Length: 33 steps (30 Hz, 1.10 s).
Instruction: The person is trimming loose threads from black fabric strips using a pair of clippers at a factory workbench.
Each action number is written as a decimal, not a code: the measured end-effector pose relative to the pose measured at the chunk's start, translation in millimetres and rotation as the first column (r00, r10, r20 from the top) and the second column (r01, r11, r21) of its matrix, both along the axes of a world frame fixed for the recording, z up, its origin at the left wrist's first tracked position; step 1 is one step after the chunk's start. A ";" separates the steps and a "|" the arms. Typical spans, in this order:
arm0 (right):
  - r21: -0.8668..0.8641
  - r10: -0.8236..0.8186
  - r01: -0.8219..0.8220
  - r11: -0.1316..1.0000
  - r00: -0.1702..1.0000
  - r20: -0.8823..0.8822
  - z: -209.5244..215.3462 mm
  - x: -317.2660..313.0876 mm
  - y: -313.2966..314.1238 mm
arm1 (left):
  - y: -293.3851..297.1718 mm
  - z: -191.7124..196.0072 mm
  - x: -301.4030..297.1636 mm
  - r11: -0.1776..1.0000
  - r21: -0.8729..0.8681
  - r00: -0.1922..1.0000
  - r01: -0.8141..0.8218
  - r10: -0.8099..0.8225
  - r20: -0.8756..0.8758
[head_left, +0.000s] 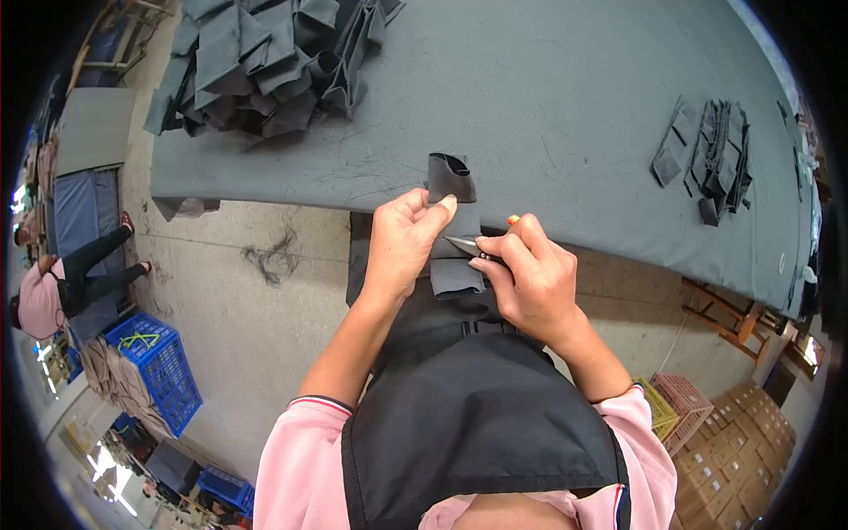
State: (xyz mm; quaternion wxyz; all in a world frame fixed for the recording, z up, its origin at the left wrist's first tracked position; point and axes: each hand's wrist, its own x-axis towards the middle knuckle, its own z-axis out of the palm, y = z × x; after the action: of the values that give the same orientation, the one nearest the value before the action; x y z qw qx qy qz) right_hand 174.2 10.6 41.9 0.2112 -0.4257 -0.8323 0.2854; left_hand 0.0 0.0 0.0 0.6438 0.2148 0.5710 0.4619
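Grey fabric strip (pixel 461 221) at near edge of worktop (pixel 530 132) is pinched in closed fingers of left hand (pixel 405 238), while right hand (pixel 534 278) has fingers closed around snips (pixel 464 242).

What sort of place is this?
Probably a sewing or textile workshop: heaped dark grey fabric pieces on a cloth-covered table, what looks like tangled thread on the floor, and stacked cardboard boxes at lower right.

The fabric strip (pixel 457 277) at centre is dark grey; the apron (pixel 477 406) at bottom centre is plain black, over a pale pink shirt (pixel 296 459) with red, white and navy cuff stripes. The lower-left plastic crate (pixel 174 375) is bright blue.
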 end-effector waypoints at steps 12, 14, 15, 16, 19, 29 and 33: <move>-0.547 -0.466 0.154 0.823 0.733 -0.495 -9.2 20.5 -7.6 | 7.4 16.9 4.5 0.965 0.120 0.916 -0.232 0.175 0.360; -0.412 -0.385 0.187 0.892 0.792 -0.474 -1.3 17.7 -6.4 | 7.8 12.6 4.3 0.970 0.122 0.928 -0.212 0.160 0.337; -0.368 -0.359 0.198 0.909 0.819 -0.448 6.0 12.2 -1.3 | 8.5 11.9 5.4 0.970 0.127 0.930 -0.206 0.154 0.335; -0.399 -0.355 0.164 0.902 0.808 -0.471 1.5 7.6 1.7 | 9.4 13.0 6.3 0.970 0.122 0.931 -0.211 0.161 0.327; -0.518 -0.336 0.002 0.856 0.763 -0.553 -12.2 -4.2 7.9 | 11.3 23.3 8.8 0.966 0.120 0.922 -0.227 0.173 0.347; -0.751 -0.575 0.084 0.655 0.699 -0.424 -4.0 53.1 32.8 | 88.7 95.1 -76.1 0.333 0.869 0.910 0.366 0.067 -0.409; -0.468 -0.667 0.476 0.745 0.566 -0.485 2.3 106.8 71.7 | 124.0 128.2 -133.1 0.479 0.702 0.699 0.527 0.225 -0.678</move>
State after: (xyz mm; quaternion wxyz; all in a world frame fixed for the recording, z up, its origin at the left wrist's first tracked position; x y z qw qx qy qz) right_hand 280.9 82.3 44.2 0.4925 -0.5798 -0.4765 0.4407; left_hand -133.1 124.0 128.2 0.2214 0.7176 0.4311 0.5002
